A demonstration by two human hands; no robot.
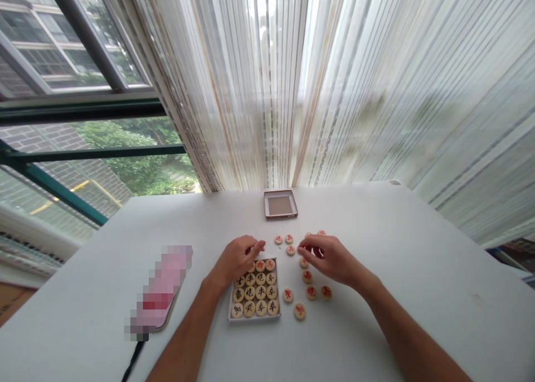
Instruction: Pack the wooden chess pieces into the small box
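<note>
A small white box (230, 310) on the table holds several round wooden chess pieces with black and red characters. My left hand (236, 259) rests curled over the box's far left corner, its fingertips pinched together on something I cannot make out. My right hand (330, 259) hovers just right of the box, fingers pinched on a piece with a red mark. Several loose red-marked pieces (311, 292) lie on the table around and below my right hand, and three more (288, 239) lie between my two hands.
The box lid (280, 204) lies open side up at the far middle of the white table (418, 293). A blurred pink object (161, 287) with a black cable lies to the left. Striped curtains and a window stand behind the table.
</note>
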